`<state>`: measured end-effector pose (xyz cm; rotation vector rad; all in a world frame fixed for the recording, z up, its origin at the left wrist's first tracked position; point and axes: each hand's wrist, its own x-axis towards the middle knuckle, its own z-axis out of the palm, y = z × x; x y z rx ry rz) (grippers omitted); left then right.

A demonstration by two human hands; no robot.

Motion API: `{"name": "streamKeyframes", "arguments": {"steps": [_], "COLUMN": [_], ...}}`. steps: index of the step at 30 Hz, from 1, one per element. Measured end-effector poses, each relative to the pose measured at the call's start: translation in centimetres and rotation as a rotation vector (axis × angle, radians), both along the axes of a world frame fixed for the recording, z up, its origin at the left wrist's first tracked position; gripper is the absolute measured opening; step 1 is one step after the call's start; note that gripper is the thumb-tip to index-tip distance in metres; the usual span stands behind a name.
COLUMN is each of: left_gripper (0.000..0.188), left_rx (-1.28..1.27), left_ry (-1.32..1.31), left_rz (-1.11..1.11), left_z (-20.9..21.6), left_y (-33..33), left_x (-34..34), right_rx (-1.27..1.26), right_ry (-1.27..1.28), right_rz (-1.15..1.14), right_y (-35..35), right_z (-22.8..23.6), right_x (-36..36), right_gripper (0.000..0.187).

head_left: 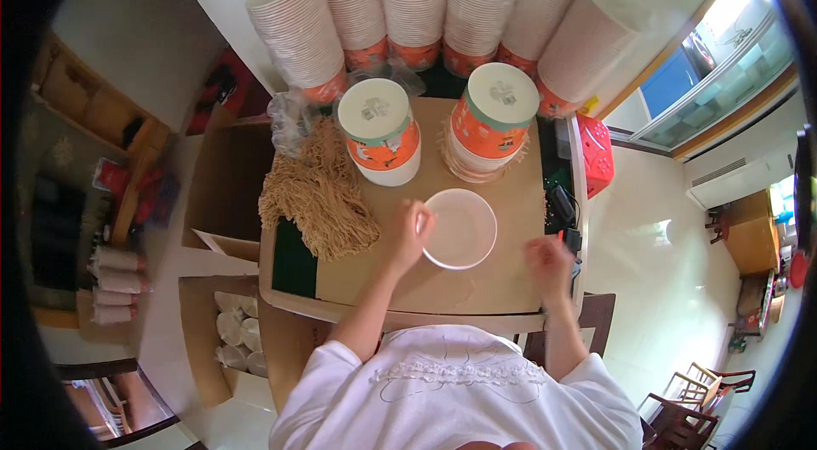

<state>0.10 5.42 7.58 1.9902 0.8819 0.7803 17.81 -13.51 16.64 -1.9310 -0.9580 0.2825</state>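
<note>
The left hand [412, 234] has its grip pinched closed on the left rim of the white bowl [461, 230], mid-frame. The right hand [551, 264], right of centre, is blurred; I cannot tell its grip

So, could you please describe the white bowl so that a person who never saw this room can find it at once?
Look first for the table, partly covered with brown cardboard. On its near half, between the left hand and the right hand, is the white bowl. It shows its open white inside, while the two orange-patterned stacks just beyond it are upside down.
</note>
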Motion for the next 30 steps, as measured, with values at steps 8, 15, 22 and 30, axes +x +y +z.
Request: {"name": "streamKeyframes", "arguments": {"steps": [8, 15, 22, 30], "left_gripper": [0.03, 0.035, 0.047, 0.059], "left_rx": [0.174, -0.141, -0.192, -0.395], "left_ry": [0.332, 0.204, 0.264, 0.12], "left_rz": [0.039, -0.031, 0.031, -0.024], "left_z": [-0.9, -3.5, -3.4, -5.5], "left_y": [4.5, 0.1, -1.9, -10.5], "left_x": [4.6, 1.0, 0.4, -5.2], "right_rx": [0.473, 0.166, 0.097, -0.127], "right_ry": [-0.043, 0.478, 0.645, 0.59], "right_rz": [-0.499, -0.02, 0.104, 0.236], "right_y": [-6.3, 0.7, 4.2, 3.3], "right_z": [10.2, -1.1, -8.2, -10.8], "right_x": [6.6, -4.0, -6.6, -8.3], "right_gripper": [0.003, 0.004, 0.005, 0.011]}}
